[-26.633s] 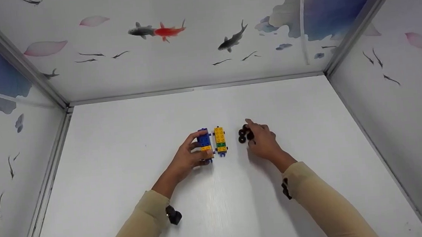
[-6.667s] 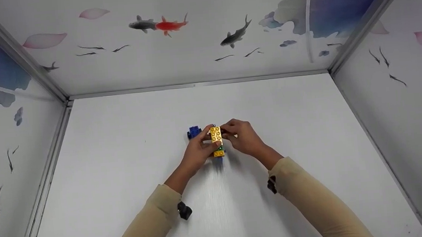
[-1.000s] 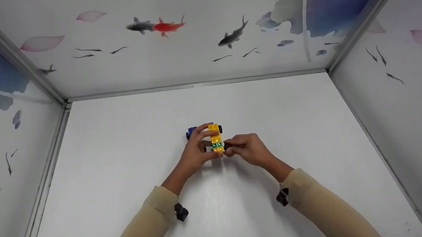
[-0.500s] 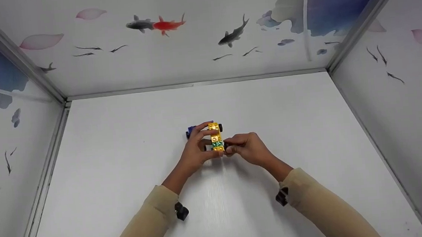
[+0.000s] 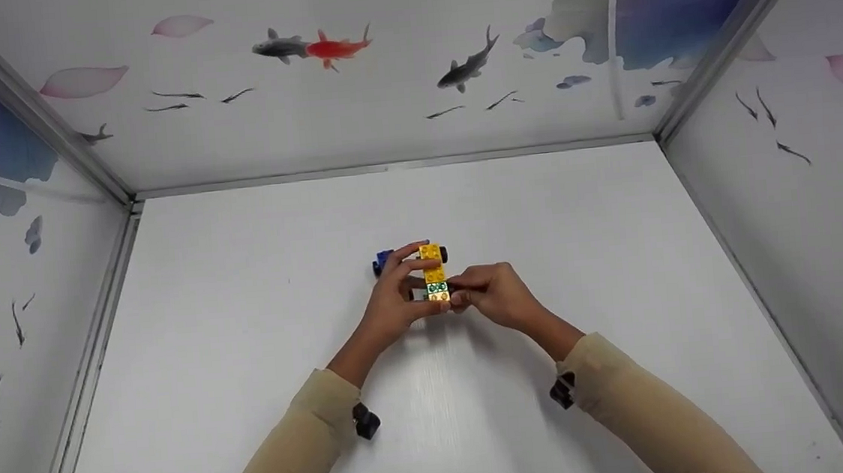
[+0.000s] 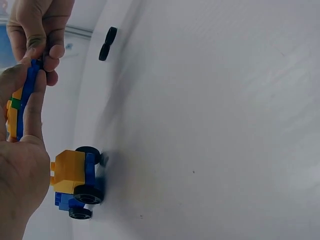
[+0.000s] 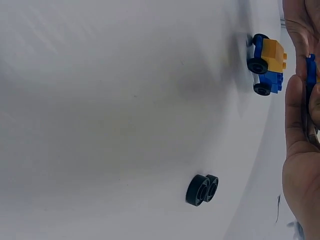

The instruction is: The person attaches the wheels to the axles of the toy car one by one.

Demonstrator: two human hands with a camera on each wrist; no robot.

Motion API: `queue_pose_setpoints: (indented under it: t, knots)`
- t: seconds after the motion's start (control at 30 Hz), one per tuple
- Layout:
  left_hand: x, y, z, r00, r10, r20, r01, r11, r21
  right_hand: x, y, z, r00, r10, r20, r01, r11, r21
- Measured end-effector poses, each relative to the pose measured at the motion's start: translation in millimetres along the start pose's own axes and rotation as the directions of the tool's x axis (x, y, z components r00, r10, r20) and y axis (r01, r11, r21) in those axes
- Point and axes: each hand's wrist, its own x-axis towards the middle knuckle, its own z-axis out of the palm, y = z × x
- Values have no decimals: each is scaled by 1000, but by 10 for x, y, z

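In the head view my left hand holds a yellow and green toy-brick car between fingers and thumb. Its blue base shows in the left wrist view. A black wheel is fitted at its far right corner. At the near right side, my right hand pinches a small dark piece, apparently a wheel, mostly hidden by the fingertips. Beyond my left hand, partly covered by it, stands a blue and yellow brick car on black wheels.
Two loose black wheels stand together on the white table; the hands hide them in the head view. Printed panels wall the table at the back and both sides. A small black wrist camera sits at my left cuff.
Earlier my left hand gripped the blue car beside piled wheels; it now holds the yellow one. Since 6.7 s ago my right hand moved from its far to near end. The last second shows little movement.
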Motion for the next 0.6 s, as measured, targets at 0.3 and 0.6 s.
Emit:
queue_pose_setpoints:
  t: [0.3,0.6]
  knots:
    - [-7,7,40,1000,14,8,-14,998,-59,-13,32,-66,1000,4,24,-4,1000,3]
    - [-37,3,52,1000,-4,22,5,998,-65,-21,71,-96,998,8,60,-7,1000,-10]
